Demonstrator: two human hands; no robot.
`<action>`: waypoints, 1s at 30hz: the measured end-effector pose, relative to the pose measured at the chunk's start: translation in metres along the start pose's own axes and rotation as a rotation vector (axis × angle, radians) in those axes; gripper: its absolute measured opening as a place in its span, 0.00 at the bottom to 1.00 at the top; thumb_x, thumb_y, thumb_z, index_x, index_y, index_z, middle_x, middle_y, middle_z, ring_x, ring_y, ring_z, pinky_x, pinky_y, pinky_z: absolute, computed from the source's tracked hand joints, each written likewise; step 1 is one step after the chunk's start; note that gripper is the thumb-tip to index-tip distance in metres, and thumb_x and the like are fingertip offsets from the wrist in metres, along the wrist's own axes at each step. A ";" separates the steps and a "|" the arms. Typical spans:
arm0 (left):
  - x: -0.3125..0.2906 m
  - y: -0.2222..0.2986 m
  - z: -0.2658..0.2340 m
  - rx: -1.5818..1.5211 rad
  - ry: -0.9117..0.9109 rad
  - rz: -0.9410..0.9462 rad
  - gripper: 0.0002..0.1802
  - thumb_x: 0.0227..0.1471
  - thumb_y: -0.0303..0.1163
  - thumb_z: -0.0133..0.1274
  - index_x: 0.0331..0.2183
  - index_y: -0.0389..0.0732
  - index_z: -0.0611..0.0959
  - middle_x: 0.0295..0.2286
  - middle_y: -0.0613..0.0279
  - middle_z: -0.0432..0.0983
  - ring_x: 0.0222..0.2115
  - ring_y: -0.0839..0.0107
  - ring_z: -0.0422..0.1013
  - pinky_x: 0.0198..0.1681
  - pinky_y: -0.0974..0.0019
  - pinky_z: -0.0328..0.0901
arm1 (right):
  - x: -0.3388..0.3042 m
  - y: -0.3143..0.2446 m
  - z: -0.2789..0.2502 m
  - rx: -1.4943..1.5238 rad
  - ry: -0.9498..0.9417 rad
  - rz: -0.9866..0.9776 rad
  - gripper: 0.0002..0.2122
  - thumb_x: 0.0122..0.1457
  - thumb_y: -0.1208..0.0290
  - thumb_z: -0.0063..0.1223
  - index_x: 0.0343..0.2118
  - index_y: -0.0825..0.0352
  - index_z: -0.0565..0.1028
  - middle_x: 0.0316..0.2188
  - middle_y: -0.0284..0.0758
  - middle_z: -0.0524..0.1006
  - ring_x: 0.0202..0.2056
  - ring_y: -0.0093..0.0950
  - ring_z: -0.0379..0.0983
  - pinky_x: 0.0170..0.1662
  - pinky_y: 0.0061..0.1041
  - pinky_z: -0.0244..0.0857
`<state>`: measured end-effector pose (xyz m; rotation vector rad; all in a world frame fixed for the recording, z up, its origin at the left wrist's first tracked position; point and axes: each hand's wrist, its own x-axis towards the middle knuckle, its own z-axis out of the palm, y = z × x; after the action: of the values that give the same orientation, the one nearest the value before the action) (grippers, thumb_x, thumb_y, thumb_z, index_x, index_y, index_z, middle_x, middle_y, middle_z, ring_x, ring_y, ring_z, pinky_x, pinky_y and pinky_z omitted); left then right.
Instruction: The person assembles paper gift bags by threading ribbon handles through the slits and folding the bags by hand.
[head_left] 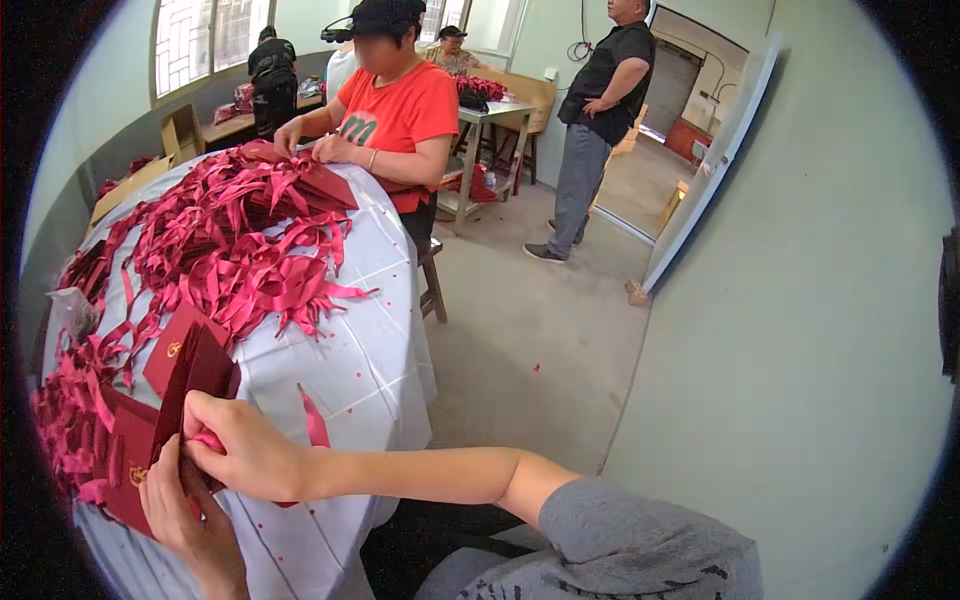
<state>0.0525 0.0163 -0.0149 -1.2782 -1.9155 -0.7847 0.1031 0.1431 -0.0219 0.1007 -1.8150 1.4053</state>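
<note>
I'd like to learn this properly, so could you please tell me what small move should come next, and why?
Probably a gentle pull on the pink ribbon with the right hand, since its grip has the ribbon pinched beside the folded red card, and the left hand is close enough to steady that card.

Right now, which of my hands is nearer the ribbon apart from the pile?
Right. The right hand is just left of and below the ribbon; the left hand is farther off, lower left.
</note>
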 end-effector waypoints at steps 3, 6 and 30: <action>-0.003 -0.006 -0.004 -0.075 -0.030 -0.050 0.15 0.47 0.20 0.49 0.40 0.34 0.74 0.36 0.53 0.73 0.35 0.59 0.69 0.39 0.63 0.63 | -0.001 -0.006 -0.008 -0.198 -0.073 -0.094 0.09 0.45 0.76 0.53 0.27 0.70 0.64 0.24 0.42 0.67 0.26 0.35 0.65 0.28 0.32 0.59; 0.001 -0.004 -0.011 -0.201 -0.034 -0.134 0.14 0.47 0.20 0.49 0.40 0.33 0.74 0.36 0.54 0.72 0.38 0.61 0.68 0.43 0.65 0.61 | -0.001 -0.033 -0.017 -0.651 0.052 -0.414 0.12 0.42 0.72 0.57 0.29 0.68 0.67 0.31 0.41 0.65 0.34 0.37 0.63 0.35 0.33 0.58; 0.015 -0.001 -0.002 -0.258 0.042 -0.031 0.13 0.42 0.18 0.53 0.34 0.36 0.73 0.28 0.56 0.73 0.24 0.61 0.67 0.28 0.64 0.60 | 0.107 -0.069 -0.024 -0.803 -1.018 0.241 0.11 0.45 0.62 0.55 0.23 0.67 0.79 0.14 0.30 0.71 0.19 0.19 0.66 0.23 0.21 0.59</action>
<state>0.0482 0.0218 -0.0013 -1.3733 -1.8486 -1.0944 0.0814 0.1801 0.1004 0.2040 -3.1984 0.6529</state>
